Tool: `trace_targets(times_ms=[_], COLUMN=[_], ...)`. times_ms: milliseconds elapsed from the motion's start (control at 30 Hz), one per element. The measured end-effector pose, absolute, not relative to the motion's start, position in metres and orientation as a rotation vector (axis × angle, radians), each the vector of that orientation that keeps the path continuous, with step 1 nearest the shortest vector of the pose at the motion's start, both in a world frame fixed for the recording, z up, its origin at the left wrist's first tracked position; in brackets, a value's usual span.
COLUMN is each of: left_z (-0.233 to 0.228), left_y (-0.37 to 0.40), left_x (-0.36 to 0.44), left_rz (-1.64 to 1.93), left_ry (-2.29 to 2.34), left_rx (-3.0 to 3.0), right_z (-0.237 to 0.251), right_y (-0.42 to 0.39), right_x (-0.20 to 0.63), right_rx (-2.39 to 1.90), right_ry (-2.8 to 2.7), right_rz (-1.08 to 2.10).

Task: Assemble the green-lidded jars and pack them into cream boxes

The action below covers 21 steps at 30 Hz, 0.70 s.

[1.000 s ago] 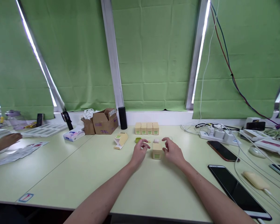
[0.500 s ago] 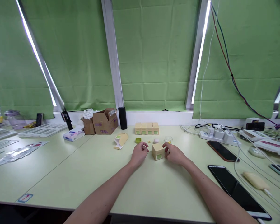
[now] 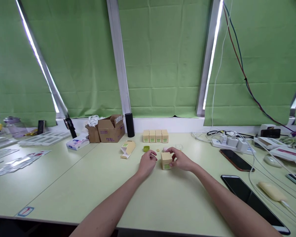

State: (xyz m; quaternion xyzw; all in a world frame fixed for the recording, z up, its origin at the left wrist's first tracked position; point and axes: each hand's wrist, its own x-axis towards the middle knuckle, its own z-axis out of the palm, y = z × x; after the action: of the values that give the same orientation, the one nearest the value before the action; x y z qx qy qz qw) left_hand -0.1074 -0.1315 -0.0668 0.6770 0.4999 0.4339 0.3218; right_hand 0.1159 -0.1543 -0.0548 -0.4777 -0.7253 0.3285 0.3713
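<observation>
A small tan box (image 3: 166, 158) with a green-and-white label on its front stands upright on the table between my hands. My right hand (image 3: 181, 159) grips it from the right, thumb at the near side and fingers around the back edge. My left hand (image 3: 147, 163) rests on the table just left of the box, not touching it, its fingers loosely bent and holding nothing. Beyond them lie a green round container (image 3: 146, 148), a tiny yellow piece (image 3: 158, 150), a whitish-pink piece (image 3: 165, 149) partly hidden by my right hand, and a clear round piece (image 3: 179, 147).
Several similar tan boxes (image 3: 155, 136) stand in a row at the back. An opened, flattened carton (image 3: 128, 149) lies left. Farther left are a brown cardboard box (image 3: 111, 130) and a black cylinder (image 3: 129, 125). Phones (image 3: 251, 200), cables and a power strip (image 3: 233, 144) occupy the right.
My right hand has moved left and forward around the tan box. The box has turned so its label faces me more squarely. My left hand has stayed put.
</observation>
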Motion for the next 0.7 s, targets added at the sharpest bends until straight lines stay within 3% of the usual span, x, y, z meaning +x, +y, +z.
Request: trace_targets(times_ms=[200, 433, 700], left_z=[-0.066, -0.065, -0.069], left_y=[-0.134, -0.135, -0.135], left_x=[-0.107, -0.107, -0.107], left_rz=[1.117, 1.122, 1.119], left_ry=[1.317, 1.32, 1.308], left_rx=[1.816, 1.795, 1.801], right_z=[-0.039, -0.015, -0.048], right_y=[-0.131, -0.064, -0.016], right_x=[0.125, 0.169, 0.193], right_rx=[-1.222, -1.418, -1.631], right_ry=[-1.9, -1.484, -1.366], right_rz=[0.751, 0.539, 0.454])
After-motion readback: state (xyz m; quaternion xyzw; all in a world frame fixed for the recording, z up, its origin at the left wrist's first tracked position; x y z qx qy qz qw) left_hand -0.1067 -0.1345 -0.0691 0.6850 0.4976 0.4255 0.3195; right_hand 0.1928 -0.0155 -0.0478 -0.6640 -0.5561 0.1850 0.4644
